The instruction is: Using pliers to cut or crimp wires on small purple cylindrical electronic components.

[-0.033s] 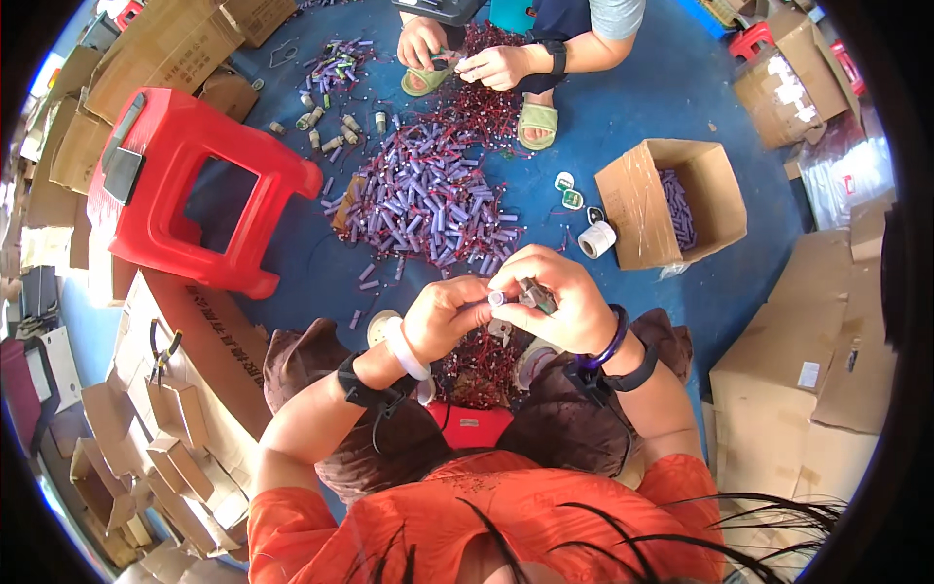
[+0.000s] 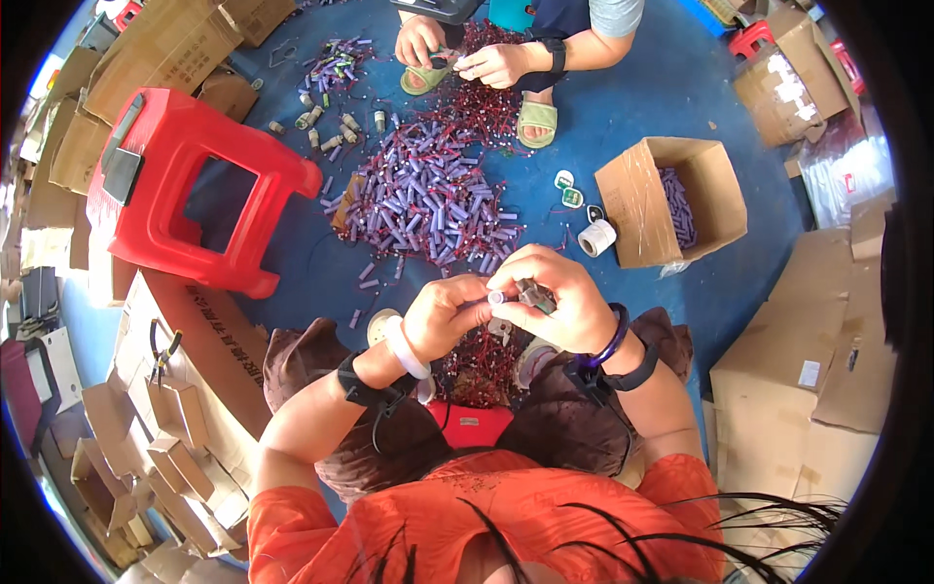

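Note:
In front of my lap my left hand (image 2: 443, 316) pinches a small purple battery cell (image 2: 497, 298), its pale round end turned up. Fingers and thumb of my right hand (image 2: 569, 297) meet at the same cell from the other side. A dark metal hand tool (image 2: 535, 294) sits in the right palm; the fingers cover much of it, so its exact kind is hidden. Under both hands, a tangle of thin red and black wires (image 2: 477, 370) lies between my knees. Beyond them spreads a large heap of purple cells (image 2: 428, 195) with wires attached.
Opposite, a co-worker's hands (image 2: 491, 65) hold a tool over more wires. A red plastic stool (image 2: 272, 224) lies left; an open carton (image 2: 628, 219) with purple cells stands right, near a white roll (image 2: 596, 238). Pliers (image 2: 161, 355) rest on cardboard at left. Large cartons (image 2: 798, 360) line the right.

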